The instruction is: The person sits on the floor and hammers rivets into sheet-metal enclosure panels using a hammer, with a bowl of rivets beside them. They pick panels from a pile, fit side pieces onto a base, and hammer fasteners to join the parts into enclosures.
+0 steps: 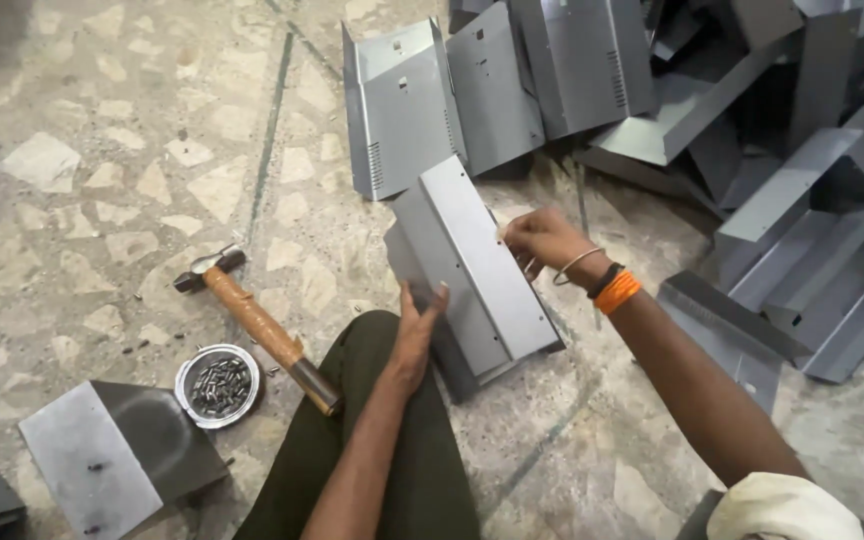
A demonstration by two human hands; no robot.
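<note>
The bent sheet-metal panel (472, 270) is grey and smooth, folded into a shallow channel with a flat top face and turned-down sides, a few small holes showing along its upper surface; it stands tilted on the terrazzo floor (102, 150), its near end just beside the person's knee in dark green trousers (352, 400). The left hand (414, 335) reaches up from below with the forearm stretched along the leg, palm pressed flat against the panel's left side, fingers together and pointing up along the fold. The right hand (542, 240) comes in from the right, wrist bent and wearing a metal bangle and an orange band (616, 292), fingers curled and pinched at the panel's right edge near its far end; whether they grip something small there cannot be told. To the left of the panel lie a wooden-handled hammer (257, 325) and a round tin of small dark fasteners (218, 385). Beyond the panel, a heap of similar grey panels (652, 90) is piled
</note>
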